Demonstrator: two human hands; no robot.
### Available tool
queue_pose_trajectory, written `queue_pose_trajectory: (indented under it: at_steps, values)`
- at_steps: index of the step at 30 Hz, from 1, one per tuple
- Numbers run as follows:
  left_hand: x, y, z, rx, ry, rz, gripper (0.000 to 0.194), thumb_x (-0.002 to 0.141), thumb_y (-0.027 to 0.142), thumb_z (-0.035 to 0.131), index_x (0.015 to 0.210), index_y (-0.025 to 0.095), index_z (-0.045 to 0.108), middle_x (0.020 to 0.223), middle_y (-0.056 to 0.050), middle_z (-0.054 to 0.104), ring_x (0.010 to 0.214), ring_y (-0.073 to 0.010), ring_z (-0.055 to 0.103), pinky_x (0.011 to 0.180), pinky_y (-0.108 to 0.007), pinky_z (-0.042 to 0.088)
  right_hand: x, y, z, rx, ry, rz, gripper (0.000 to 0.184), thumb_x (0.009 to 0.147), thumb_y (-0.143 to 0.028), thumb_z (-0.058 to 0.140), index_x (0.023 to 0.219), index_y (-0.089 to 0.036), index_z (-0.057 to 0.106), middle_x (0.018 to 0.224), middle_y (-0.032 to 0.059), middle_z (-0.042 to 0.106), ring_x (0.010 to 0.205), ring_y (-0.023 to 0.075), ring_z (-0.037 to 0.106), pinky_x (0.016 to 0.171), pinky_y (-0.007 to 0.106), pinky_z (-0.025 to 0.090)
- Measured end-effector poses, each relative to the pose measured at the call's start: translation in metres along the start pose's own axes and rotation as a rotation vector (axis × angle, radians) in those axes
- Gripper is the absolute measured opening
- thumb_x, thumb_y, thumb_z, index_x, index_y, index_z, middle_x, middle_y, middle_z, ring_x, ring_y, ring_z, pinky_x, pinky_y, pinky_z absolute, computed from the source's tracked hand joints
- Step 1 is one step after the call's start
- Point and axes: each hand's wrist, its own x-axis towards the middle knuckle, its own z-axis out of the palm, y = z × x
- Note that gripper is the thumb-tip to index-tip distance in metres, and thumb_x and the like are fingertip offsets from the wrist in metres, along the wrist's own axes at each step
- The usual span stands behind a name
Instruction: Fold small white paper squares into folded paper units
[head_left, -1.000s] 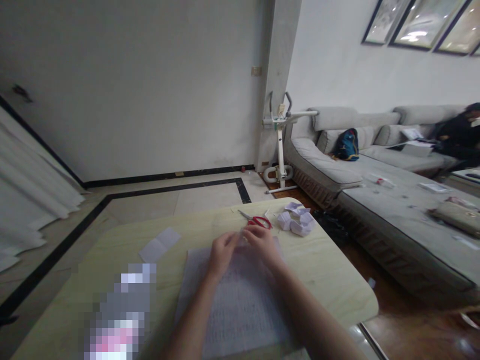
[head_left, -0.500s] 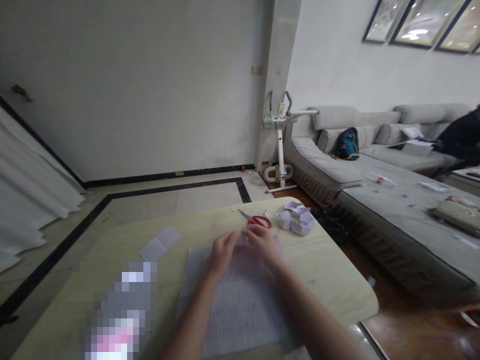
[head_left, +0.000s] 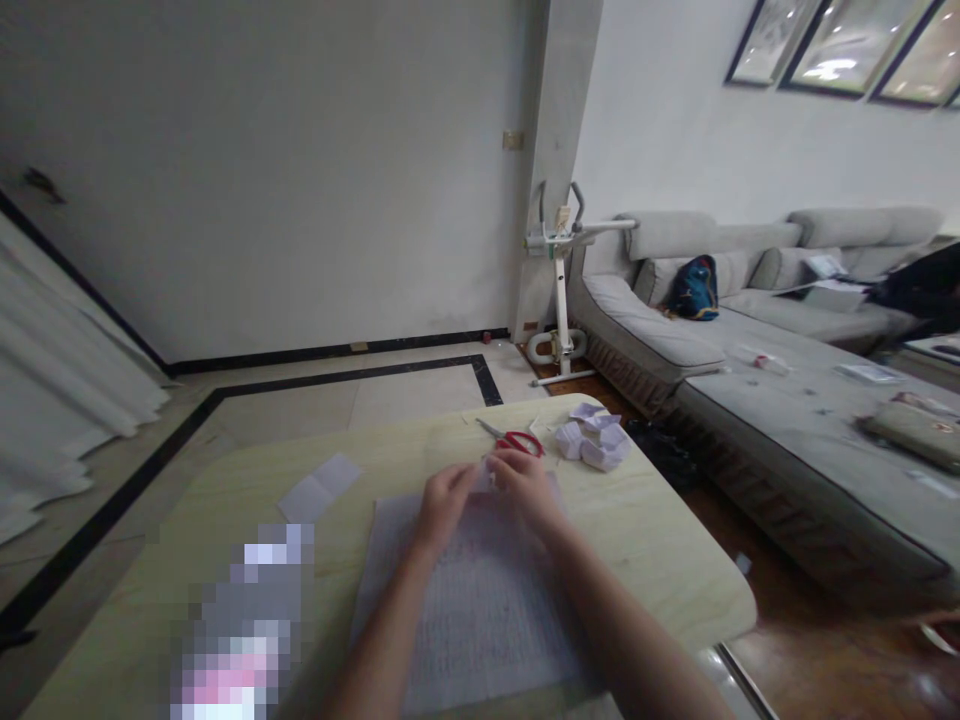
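Note:
My left hand (head_left: 448, 497) and my right hand (head_left: 520, 482) meet over a large printed sheet (head_left: 480, 620) lying on the table. Between their closed fingers is a small piece of white paper (head_left: 484, 479), mostly covered by the hands. Just beyond my right hand lie red-handled scissors (head_left: 517, 441), blades pointing left. Folded paper pieces (head_left: 594, 437) sit in a cluster to the right of the scissors. A creased slip of paper (head_left: 320, 487) rests on the table to the left of my hands.
The pale table (head_left: 660, 540) has rounded corners. A pixelated patch hides something at its left front. Beyond stand an exercise bike (head_left: 561, 290) and a grey sofa (head_left: 795, 440) with a blue backpack (head_left: 694, 288). A person in dark clothing (head_left: 919, 290) is at the far right.
My fingers have shifted slightly, and a little more of the small paper shows between them. The scissors and the other papers stay where they were.

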Motion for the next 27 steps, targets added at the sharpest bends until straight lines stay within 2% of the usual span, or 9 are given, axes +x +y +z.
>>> queue_pose_trajectory:
  at_steps: [7, 15, 27]
  values:
    - [-0.0016, 0.0035, 0.0023, -0.073, -0.03, -0.006, 0.037, 0.074, 0.043, 0.062, 0.091, 0.012, 0.071, 0.091, -0.009, 0.071, 0.082, -0.022, 0.065, 0.072, -0.03, 0.052, 0.0, -0.0013, -0.0002, 0.004, 0.007, 0.005, 0.02, 0.076, -0.033, 0.056, 0.075, -0.015, 0.066, 0.062, 0.0002, 0.057, 0.056, 0.0119, 0.05, 0.051, 0.022, 0.037]
    - [-0.0025, 0.0044, 0.0012, -0.092, -0.059, -0.029, 0.036, 0.074, 0.043, 0.063, 0.091, 0.013, 0.071, 0.094, -0.01, 0.071, 0.076, -0.0208, 0.066, 0.069, -0.03, 0.053, 0.0009, 0.001, -0.0013, -0.024, 0.03, -0.052, 0.019, 0.076, -0.031, 0.055, 0.078, -0.016, 0.067, 0.068, 0.0013, 0.06, 0.061, 0.0129, 0.052, 0.056, 0.023, 0.039]
    - [-0.0034, 0.0094, 0.0002, -0.158, -0.107, -0.077, 0.034, 0.072, 0.044, 0.065, 0.087, 0.014, 0.072, 0.088, -0.008, 0.071, 0.077, -0.0204, 0.065, 0.065, -0.029, 0.054, -0.0009, -0.0042, -0.0031, -0.03, 0.009, -0.049, 0.017, 0.076, -0.029, 0.056, 0.072, -0.015, 0.065, 0.064, 0.0002, 0.058, 0.058, 0.0117, 0.051, 0.056, 0.022, 0.039]
